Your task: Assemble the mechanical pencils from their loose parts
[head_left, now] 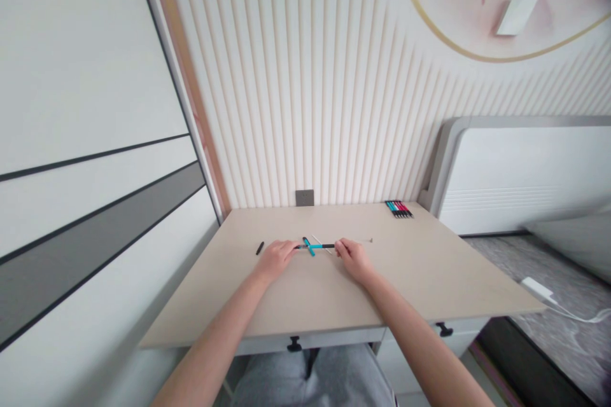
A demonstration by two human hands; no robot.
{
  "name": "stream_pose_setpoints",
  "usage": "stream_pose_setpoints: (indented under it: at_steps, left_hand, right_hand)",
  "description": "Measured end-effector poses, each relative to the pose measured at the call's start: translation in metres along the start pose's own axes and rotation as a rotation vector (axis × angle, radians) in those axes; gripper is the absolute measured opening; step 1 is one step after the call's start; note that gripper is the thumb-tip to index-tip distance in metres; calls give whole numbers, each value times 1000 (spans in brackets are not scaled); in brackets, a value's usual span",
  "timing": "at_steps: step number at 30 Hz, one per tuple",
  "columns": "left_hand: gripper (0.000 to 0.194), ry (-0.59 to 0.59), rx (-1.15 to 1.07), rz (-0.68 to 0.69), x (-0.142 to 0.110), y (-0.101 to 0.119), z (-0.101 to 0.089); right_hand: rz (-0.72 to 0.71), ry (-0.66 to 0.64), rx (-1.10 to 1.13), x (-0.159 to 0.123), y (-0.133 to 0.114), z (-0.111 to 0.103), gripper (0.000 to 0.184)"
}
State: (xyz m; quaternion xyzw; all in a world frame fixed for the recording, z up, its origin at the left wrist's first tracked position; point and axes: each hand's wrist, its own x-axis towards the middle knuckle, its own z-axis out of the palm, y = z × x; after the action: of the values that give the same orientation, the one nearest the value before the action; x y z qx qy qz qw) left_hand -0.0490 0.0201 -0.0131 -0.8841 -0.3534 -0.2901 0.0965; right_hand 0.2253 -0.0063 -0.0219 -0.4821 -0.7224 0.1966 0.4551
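A blue and black pen (316,246) stretches level between my two hands, low over the desk or on it; I cannot tell which. My left hand (277,258) pinches its dark left end. Closed fingers of my right hand (352,255) grip the black right end. Crossing behind the pen at a slant lies a blue pen piece with a dark tip (312,252). A thin white stick (316,238), perhaps a refill, also runs slantwise there, partly hidden. To the left of my left hand rests a small black cap-like piece (260,248).
Several blue, red and black pens (400,208) lie in a row at the desk's (305,305) back right. Right of my right hand is a tiny piece (371,240). A white cabinet (95,216) flanks the left, a bed (520,178) the right, and a ribbed wall (305,76) the back.
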Motion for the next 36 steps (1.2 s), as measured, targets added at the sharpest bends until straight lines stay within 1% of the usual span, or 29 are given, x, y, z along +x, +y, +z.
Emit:
stream_pose_setpoints:
  at_steps: [4,10,17,20,25,29,36]
  left_hand:
    - [19,0,0,-3,0,1,0]
    - [18,6,3,-16,0,0,1]
    - [18,4,7,-21,-1,-2,2]
    - [18,0,0,-16,-1,-3,3]
    - [18,-10,-12,-1,0,-2,2]
    - [18,-10,-6,-1,0,0,1]
    - [19,-2,10,-14,0,0,1]
  right_hand:
    - [7,5,2,-1,-1,1,47]
    - [2,41,18,0,-2,1,34]
    - [7,21,-2,1,0,0,29]
    - [17,16,-20,0,0,-1,32]
    - [18,-8,-41,-1,-2,-1,45]
    - [21,-1,-37,-2,-3,0,49]
    - [2,27,-31,0,-3,0,35]
